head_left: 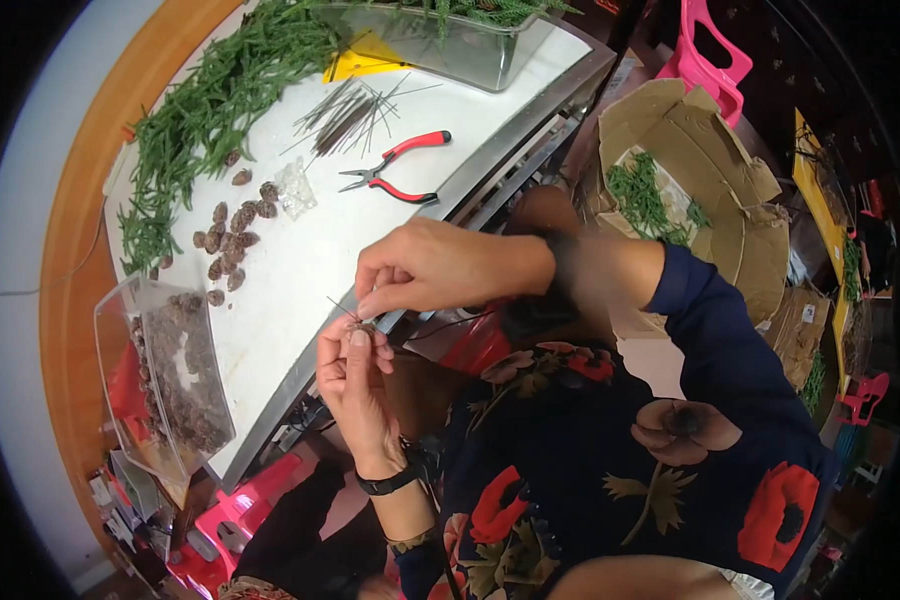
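Just off the table's near edge, my left hand [355,375], with a black band at its wrist, pinches a small brown pine cone [370,328] between thumb and fingers. A thin dark wire [341,306] sticks out from the cone. My right hand [420,265] bends over it from above, thumb and fingertips closed at the wire by the cone; its fingers partly hide the grip. Several loose pine cones [238,240] lie on the white tabletop [280,290]. Beyond my right hand rest red-handled pliers [395,168], jaws parted, and a pile of thin wires [348,115].
Green artificial sprigs [240,70] line the table's far side, beside a clear bin [450,50] of more greenery. Another clear bin [220,420] holds pine cones at the left. A small clear bag [294,188] lies near the loose cones. An opened cardboard box [740,200] stands right.
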Motion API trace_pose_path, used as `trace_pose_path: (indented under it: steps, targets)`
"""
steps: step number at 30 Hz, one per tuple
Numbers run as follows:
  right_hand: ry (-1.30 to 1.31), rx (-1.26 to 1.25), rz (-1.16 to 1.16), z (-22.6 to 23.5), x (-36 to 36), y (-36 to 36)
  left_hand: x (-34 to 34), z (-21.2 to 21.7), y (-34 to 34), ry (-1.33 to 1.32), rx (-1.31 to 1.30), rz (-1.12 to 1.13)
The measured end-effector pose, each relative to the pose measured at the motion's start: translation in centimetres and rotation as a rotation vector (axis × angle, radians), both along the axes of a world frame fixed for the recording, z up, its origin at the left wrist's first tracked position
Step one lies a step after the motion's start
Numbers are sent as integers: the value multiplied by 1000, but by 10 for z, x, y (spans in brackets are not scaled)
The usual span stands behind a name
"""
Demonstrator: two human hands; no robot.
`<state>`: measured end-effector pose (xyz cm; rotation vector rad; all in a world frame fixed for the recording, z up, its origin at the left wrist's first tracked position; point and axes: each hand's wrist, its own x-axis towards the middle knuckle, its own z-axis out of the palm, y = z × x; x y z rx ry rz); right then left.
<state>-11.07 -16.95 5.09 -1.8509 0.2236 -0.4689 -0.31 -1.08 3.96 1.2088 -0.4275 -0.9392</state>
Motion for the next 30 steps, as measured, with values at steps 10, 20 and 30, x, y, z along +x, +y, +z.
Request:
trace_pose_path:
  steps: [10, 20, 30]
  targets:
    - [88, -211, -124, -5, 19, 17, 1, -13, 0, -122, 43, 22]
    - [206, -125, -179, -19, 16, -22, 18, -27, 4, 50, -99, 155]
    - [245, -736, -577, -64, 21, -89, 41, -21, 9, 189, -134, 180]
